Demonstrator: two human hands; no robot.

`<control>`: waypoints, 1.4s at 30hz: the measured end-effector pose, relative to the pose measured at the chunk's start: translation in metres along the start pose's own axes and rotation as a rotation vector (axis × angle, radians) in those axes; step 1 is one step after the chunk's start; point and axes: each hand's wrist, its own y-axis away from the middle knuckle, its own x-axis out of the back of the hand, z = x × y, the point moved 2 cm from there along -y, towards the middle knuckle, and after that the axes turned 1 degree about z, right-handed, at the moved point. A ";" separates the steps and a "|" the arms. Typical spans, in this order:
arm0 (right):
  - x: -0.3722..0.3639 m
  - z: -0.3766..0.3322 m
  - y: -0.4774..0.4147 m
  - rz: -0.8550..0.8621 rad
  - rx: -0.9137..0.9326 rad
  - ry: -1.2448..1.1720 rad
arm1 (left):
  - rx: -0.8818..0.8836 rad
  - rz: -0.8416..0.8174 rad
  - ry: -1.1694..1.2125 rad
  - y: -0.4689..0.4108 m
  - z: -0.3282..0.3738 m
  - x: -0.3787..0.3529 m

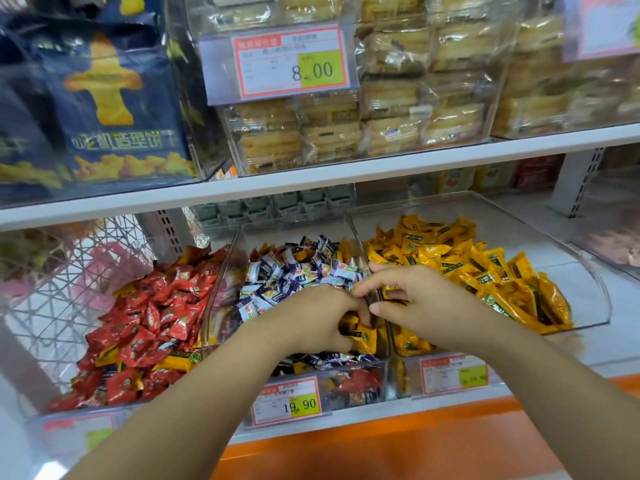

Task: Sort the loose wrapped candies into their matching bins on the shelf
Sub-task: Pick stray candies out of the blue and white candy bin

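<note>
Left hand (311, 318) pinches glossy yellow candies (365, 337) bearing green emblems.

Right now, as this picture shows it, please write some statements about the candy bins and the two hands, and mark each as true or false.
1. The left hand grips yellow candies above the middle bin. True.
2. The left bin holds mostly purple candies. False: it holds mostly red candies.
3. The price tag on the middle bin reads 19.90. True.
4. The right hand reaches into the left bin. False: it is over the wall between the middle bin and the right bin.
5. The upper price tag reads 5.00. False: it reads 8.00.
</note>
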 end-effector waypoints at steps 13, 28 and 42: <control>0.006 -0.002 0.002 0.125 0.026 0.016 | 0.228 0.486 0.588 0.048 -0.034 0.002; -0.019 -0.011 -0.021 0.328 0.098 0.110 | 0.322 0.629 1.252 0.035 -0.020 0.001; 0.046 0.040 0.004 0.680 -0.187 -0.005 | 0.155 0.582 0.894 -0.077 0.055 0.039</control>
